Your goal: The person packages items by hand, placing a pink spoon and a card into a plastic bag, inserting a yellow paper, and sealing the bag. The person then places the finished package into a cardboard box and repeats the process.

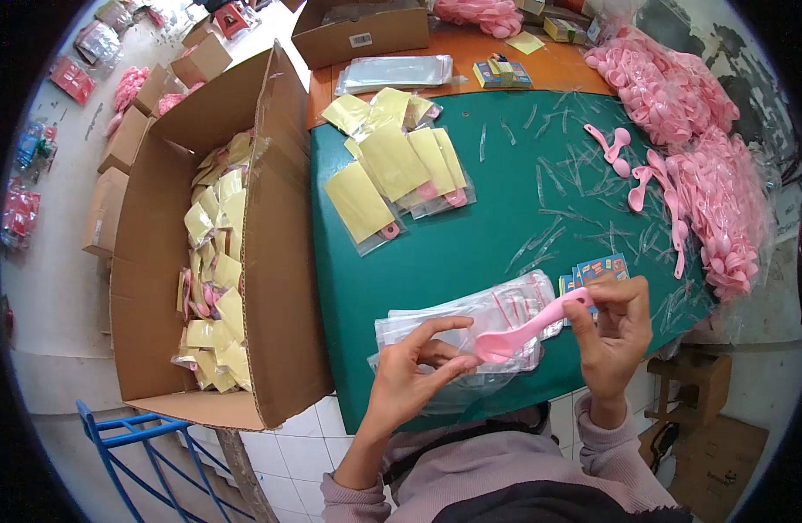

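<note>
A pink spoon (pixel 527 334) is held over a stack of clear plastic bags (pixel 401 329) at the table's near edge. My right hand (pixel 612 336) pinches its handle end between thumb and fingers. At the bowl end, my left hand (pixel 423 370) has thumb and fingers closed on the edge of a clear bag, which lies around the bowl; how far the spoon is inside is hard to tell. Blue printed cards (pixel 603 268) lie just behind my right hand. Packed bags with yellow cards (pixel 392 166) are piled farther back on the green table (pixel 418 261).
A large cardboard box (pixel 288 253) with many yellow-card packs stands left. Loose pink spoons (pixel 641 187), bulk spoon bags (pixel 715 200) and clear plastic strips (pixel 549 240) lie right. Behind are flat bags (pixel 392 74) and a brown box (pixel 357 35). A blue metal frame (pixel 135 427) stands lower left.
</note>
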Action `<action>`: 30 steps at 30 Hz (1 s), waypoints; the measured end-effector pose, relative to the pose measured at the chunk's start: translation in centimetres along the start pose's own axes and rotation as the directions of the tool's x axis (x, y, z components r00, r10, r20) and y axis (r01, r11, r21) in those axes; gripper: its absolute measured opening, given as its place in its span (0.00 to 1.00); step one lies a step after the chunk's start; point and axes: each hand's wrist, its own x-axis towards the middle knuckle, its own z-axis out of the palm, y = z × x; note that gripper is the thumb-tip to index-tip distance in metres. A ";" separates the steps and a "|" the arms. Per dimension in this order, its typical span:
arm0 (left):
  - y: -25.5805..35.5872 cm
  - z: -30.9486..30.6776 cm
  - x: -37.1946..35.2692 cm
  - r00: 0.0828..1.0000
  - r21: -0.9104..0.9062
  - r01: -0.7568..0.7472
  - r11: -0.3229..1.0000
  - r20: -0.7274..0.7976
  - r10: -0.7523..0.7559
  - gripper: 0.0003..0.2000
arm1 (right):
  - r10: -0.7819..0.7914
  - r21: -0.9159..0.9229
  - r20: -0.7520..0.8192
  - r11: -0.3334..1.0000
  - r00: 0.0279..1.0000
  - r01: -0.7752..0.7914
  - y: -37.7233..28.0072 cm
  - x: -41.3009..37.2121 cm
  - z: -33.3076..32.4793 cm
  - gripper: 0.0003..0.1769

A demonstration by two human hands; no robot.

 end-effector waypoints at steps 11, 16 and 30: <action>-0.4 1.1 0.0 0.997 0.023 -0.058 0.998 0.060 0.057 0.15 | 0.012 -0.178 0.368 0.982 0.930 0.058 0.3 -0.3 0.5 0.13; -0.9 0.8 -0.6 0.982 -0.069 -0.032 0.997 0.183 0.044 0.12 | 0.126 0.034 0.398 0.988 0.909 -0.152 -0.1 -1.5 0.3 0.23; 0.1 1.1 -0.8 0.992 -0.338 0.050 0.940 0.124 -0.008 0.15 | 0.275 -0.942 -0.079 0.295 0.958 -0.163 5.7 0.6 -8.9 0.15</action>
